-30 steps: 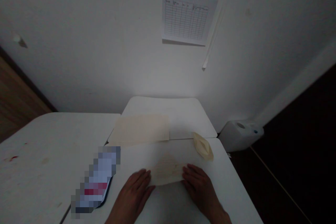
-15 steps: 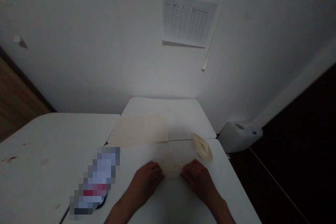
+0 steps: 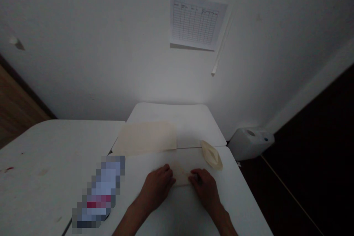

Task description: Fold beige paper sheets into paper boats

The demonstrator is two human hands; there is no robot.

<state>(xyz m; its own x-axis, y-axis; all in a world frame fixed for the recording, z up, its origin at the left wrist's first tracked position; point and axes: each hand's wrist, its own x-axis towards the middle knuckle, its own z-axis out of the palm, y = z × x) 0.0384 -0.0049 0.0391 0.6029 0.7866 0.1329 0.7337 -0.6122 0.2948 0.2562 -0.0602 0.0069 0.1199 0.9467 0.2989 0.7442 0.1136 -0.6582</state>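
Low in the middle of the frame, the left hand [image 3: 157,186] and right hand [image 3: 204,188] lie palm down on a white table [image 3: 243,199], fingers pressing the two ends of a small folded paper [image 3: 181,175] between them. A folded paper boat [image 3: 211,155] sits just up and right of the right hand, and a cream sheet [image 3: 145,137] lies further up.

Bare desk [image 3: 177,206] near the body; cream sheet [image 3: 145,137] ahead, folded paper boat [image 3: 211,154] right, blurred flat object [image 3: 101,191] left.
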